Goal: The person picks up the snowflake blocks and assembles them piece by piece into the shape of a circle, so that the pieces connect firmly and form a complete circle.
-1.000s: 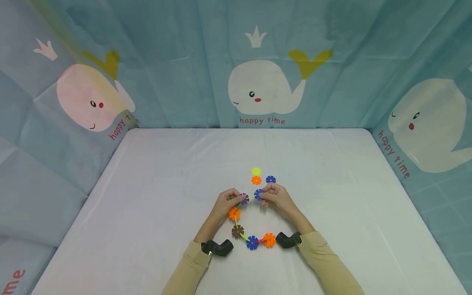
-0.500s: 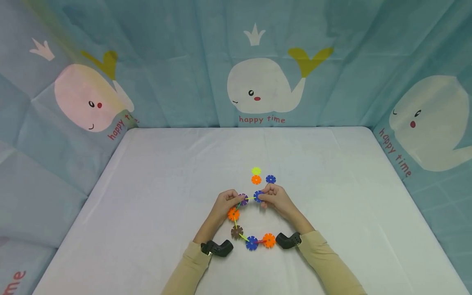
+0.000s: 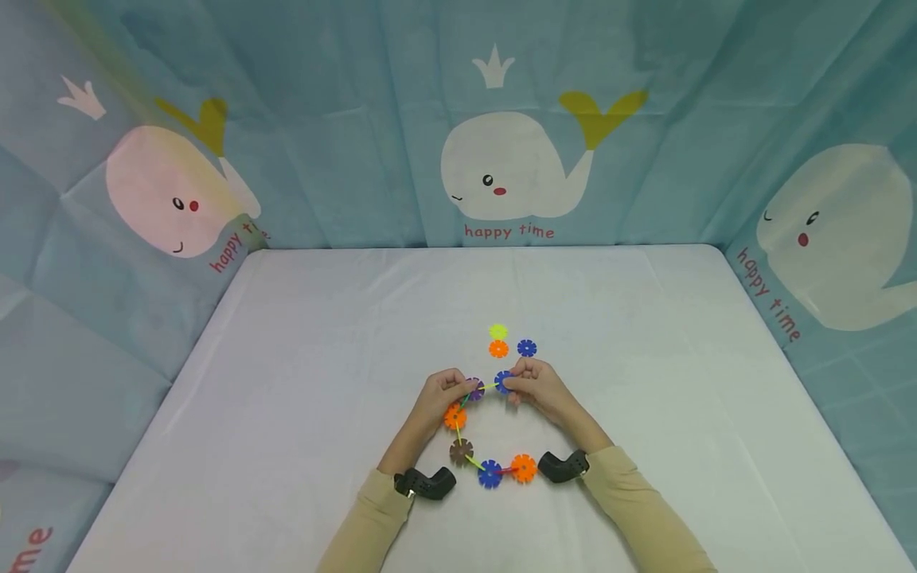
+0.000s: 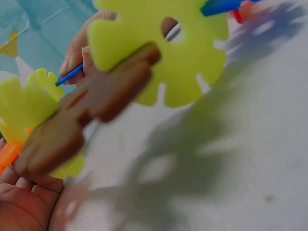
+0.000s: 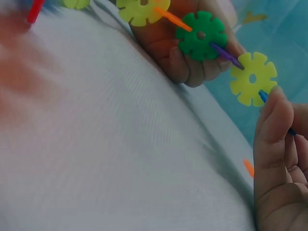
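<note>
A chain of slotted plastic snowflake discs curves between the two hands, each disc joined edge-on into its neighbours. My left hand [image 3: 440, 398] pinches the purple disc [image 3: 476, 389] near the chain's upper end. At that end, my right hand [image 3: 540, 390] holds the blue disc [image 3: 502, 382] between thumb and fingers, partly covering it. An edge-on yellow disc [image 3: 489, 386] links these two. Below the left hand the chain runs through an orange disc [image 3: 454, 417], a brown disc [image 3: 462, 453] and another blue disc [image 3: 490, 474]. Its lower end is an orange disc [image 3: 524, 469].
Beyond the hands, a loose yellow-green disc [image 3: 498, 331], an orange one [image 3: 498, 348] and a blue one [image 3: 527, 348] lie on the white table [image 3: 344, 318]. Blue whale-print curtains [image 3: 344, 159] surround the table. Black wrist cameras [image 3: 427, 483] sit close to the chain.
The blue disc in my right hand has come slightly nearer the body. Both hands keep the same hold, and the rest of the chain keeps nearly the same shape.
</note>
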A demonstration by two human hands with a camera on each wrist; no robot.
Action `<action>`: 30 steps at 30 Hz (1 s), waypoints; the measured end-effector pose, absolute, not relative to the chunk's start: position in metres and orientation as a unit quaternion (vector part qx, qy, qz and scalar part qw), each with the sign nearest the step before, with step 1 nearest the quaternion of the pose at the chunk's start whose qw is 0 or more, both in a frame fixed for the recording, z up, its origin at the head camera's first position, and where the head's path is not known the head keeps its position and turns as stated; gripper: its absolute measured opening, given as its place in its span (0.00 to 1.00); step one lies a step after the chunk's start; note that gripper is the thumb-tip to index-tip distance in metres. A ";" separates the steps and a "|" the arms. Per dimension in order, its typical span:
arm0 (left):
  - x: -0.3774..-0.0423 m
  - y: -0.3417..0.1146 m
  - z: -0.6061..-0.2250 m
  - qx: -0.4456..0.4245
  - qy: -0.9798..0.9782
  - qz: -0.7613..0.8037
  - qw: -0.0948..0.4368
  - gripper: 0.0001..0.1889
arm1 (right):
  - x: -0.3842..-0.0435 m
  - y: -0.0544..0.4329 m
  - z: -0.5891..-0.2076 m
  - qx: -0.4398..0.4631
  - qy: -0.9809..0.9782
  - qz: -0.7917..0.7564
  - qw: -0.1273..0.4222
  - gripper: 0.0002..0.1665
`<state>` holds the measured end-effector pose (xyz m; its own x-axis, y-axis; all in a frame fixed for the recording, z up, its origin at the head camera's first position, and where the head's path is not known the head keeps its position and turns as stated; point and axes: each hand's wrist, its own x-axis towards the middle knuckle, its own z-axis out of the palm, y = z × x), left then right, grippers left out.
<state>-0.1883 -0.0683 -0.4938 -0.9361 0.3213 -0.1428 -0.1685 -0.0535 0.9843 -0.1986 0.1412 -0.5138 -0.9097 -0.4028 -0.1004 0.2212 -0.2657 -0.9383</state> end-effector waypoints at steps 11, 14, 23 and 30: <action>-0.193 -0.068 -0.511 0.043 0.663 0.733 0.144 0.11 | -0.197 0.140 -0.514 -0.105 0.570 -0.791 0.197 0.07; -0.193 -0.068 -0.513 0.046 0.665 0.731 0.145 0.11 | -0.198 0.139 -0.514 -0.100 0.570 -0.791 0.197 0.08; -0.193 -0.065 -0.512 0.036 0.665 0.729 0.156 0.11 | -0.200 0.140 -0.514 -0.085 0.598 -0.771 0.203 0.07; -0.185 -0.066 -0.487 0.095 0.697 0.689 0.175 0.07 | -0.196 0.136 -0.498 -0.137 0.616 -0.749 0.202 0.07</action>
<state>-0.1849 -0.0660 -0.4872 -0.9206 0.3739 -0.1124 -0.1083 0.0321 0.9936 -0.1959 0.1356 -0.4982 -0.8809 -0.4714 -0.0426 0.1325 -0.1591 -0.9783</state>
